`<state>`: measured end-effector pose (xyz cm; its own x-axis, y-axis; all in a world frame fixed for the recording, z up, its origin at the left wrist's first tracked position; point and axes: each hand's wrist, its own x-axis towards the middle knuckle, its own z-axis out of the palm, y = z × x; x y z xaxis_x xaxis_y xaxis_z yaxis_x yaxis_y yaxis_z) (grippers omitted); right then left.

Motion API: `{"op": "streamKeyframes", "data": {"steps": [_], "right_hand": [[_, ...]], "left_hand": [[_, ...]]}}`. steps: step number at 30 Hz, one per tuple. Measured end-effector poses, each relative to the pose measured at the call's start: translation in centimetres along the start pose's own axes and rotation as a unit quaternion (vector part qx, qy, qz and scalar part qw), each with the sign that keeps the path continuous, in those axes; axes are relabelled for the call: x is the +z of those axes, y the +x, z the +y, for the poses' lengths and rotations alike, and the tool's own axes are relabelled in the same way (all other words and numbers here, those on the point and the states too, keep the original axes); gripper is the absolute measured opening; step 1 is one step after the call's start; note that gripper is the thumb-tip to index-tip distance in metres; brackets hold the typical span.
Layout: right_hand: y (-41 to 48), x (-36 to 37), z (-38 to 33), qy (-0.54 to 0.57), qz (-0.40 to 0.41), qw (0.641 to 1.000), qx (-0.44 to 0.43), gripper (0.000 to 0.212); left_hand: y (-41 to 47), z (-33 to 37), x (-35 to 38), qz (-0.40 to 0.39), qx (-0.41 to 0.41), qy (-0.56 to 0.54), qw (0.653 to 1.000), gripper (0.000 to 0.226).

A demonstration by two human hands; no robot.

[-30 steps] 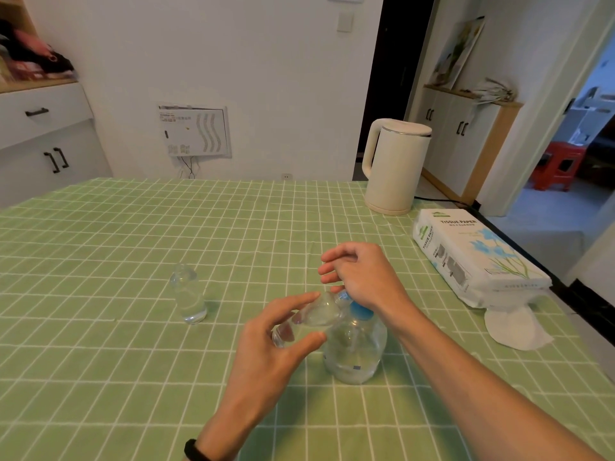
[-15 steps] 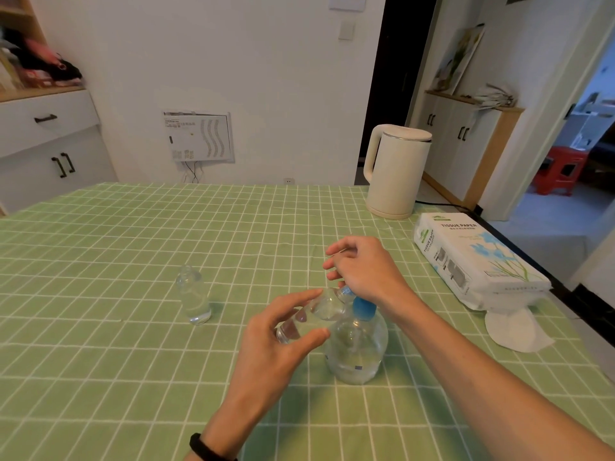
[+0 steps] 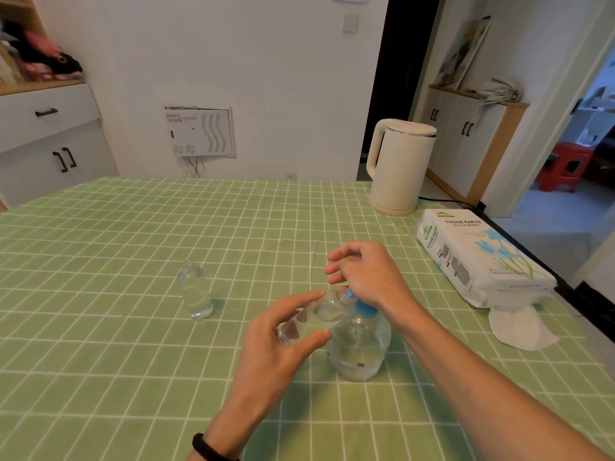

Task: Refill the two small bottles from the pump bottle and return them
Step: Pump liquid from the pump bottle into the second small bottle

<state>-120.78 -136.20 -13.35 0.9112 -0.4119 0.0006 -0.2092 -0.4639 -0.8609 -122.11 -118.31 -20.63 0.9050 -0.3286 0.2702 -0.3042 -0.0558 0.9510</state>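
Toward the table's (image 3: 100,361) front edge, the left hand (image 3: 276,347) grips a tilted small bottle (image 3: 316,317), its mouth at the blue nozzle of the pump bottle (image 3: 359,347), which holds clear liquid. The right hand (image 3: 369,277) rests on the pump head, fingers loosely curled and grasping nothing, thumb hidden. A second small bottle (image 3: 194,291) stands upright well apart to the left, with clear liquid low inside. The held bottle's fill level is hard to make out.

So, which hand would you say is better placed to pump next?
Probably the right hand: it rests atop the pump bottle; the left hand holds a small bottle at its nozzle.
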Motion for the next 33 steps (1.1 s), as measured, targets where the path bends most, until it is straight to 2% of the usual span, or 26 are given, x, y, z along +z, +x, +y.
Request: {"op": "streamKeyframes", "data": {"steps": [10, 17, 26, 33], "right_hand": [[-0.1, -0.4, -1.3, -0.034, 0.009, 0.999, -0.02, 0.025], [-0.1, -0.2, -0.6, -0.005, 0.001, 1.0, -0.006, 0.033], [-0.3, -0.1, -0.2, -0.009, 0.003, 1.0, -0.005, 0.033], [-0.3, -0.3, -1.2, -0.036, 0.009, 0.999, -0.023, 0.024]], "left_hand": [[0.1, 0.8, -0.3, -0.004, 0.014, -0.005, 1.0, 0.051], [0.1, 0.2, -0.2, -0.005, 0.01, 0.01, 1.0, 0.054], [0.0, 0.0, -0.2, -0.007, 0.002, 0.01, 1.0, 0.053], [-0.1, 0.7, -0.3, -0.006, 0.007, -0.002, 1.0, 0.051]]}}
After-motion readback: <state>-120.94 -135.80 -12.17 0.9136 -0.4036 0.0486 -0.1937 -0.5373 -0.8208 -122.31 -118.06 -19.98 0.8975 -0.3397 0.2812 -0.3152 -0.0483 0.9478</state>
